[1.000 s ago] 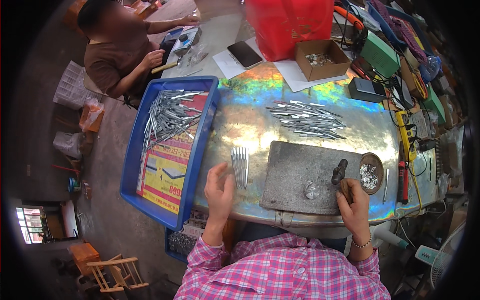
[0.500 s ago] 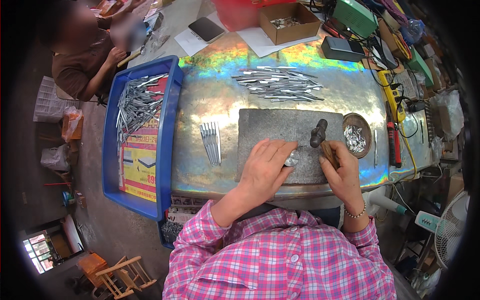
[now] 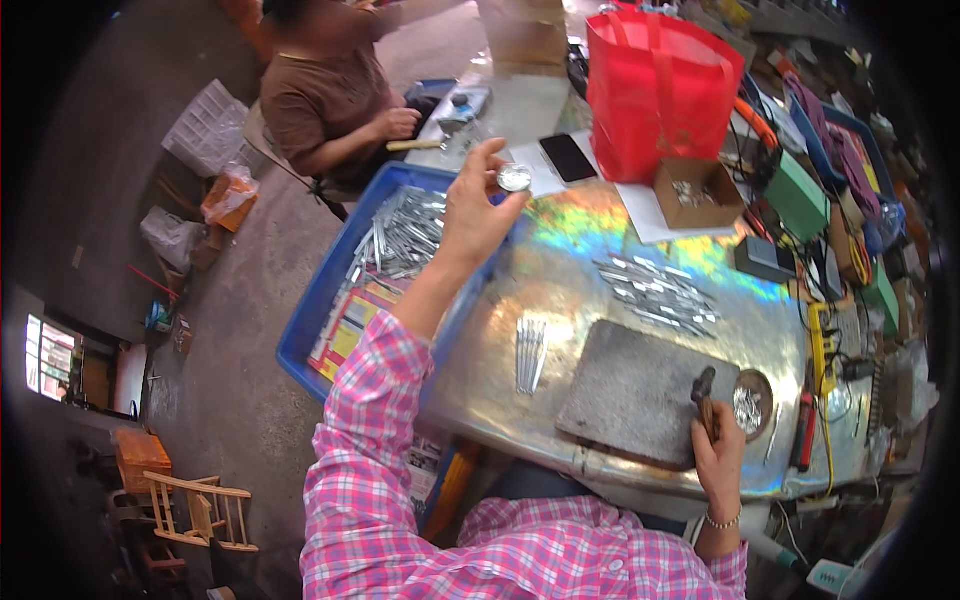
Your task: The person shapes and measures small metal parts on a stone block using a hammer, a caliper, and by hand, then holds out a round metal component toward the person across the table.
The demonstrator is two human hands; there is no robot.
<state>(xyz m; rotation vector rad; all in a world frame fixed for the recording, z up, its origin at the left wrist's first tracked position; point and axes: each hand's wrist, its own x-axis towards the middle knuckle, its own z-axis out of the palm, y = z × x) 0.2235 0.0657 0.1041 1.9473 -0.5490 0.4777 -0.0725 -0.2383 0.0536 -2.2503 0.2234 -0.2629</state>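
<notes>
Raised beyond the far right rim of the blue tray (image 3: 292, 345), my left hand (image 3: 468, 218) pinches a round, shiny metal disc (image 3: 514, 178) between thumb and fingers. My right hand (image 3: 722, 455) is wrapped round the wooden handle of a small hammer (image 3: 703, 384), whose dark head is over the right edge of the grey slab (image 3: 640, 390). Next to the hammer is a round bowl (image 3: 765, 386) of small silvery pieces. Left of the slab, several thin metal strips (image 3: 531, 355) lie side by side; a larger loose pile of strips (image 3: 655, 293) lies beyond it.
The tray holds many metal strips (image 3: 402, 232). Across the table sit a phone (image 3: 567, 158), a red bag (image 3: 660, 95) and a cardboard box (image 3: 698, 205). Red-handled pliers (image 3: 804, 430) and a yellow power strip (image 3: 823, 348) line the right side. A co-worker (image 3: 335, 110) sits at far left.
My left hand has lifted from the slab and reached forward and left with the disc. The view has turned left. My right hand still holds the hammer by the slab.
</notes>
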